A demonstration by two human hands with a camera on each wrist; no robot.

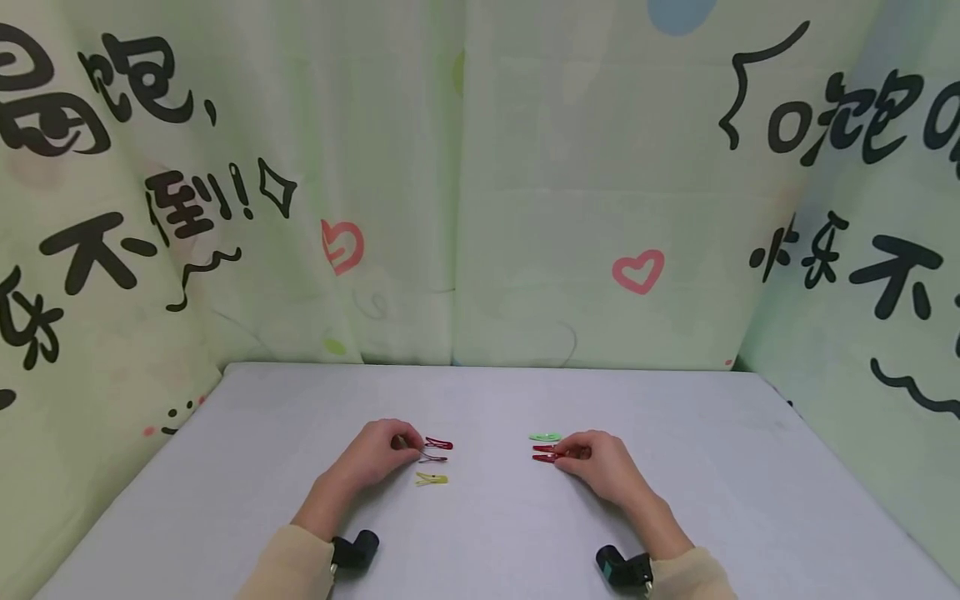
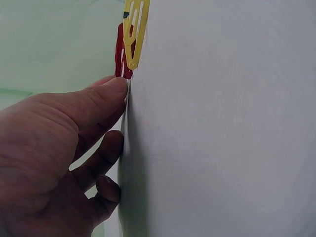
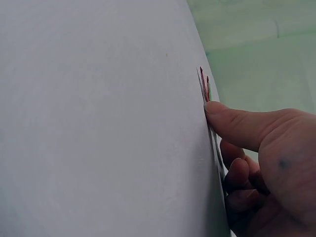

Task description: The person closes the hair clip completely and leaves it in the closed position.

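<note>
Left hand point(image 1: 378, 454) pinching dark clip point(image 1: 433, 458) just above yellow clip point(image 1: 431, 479); right hand point(image 1: 596, 462) fingertips pinching red clip point(image 1: 545, 453). Thin, slick clips, could easily slip out or bump neighbours.

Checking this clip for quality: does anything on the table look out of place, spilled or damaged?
Nothing stands out. By the left hand lie a red clip, a dark clip and a yellow clip; by the right hand a green clip and red clips, all flat on the table.
</note>
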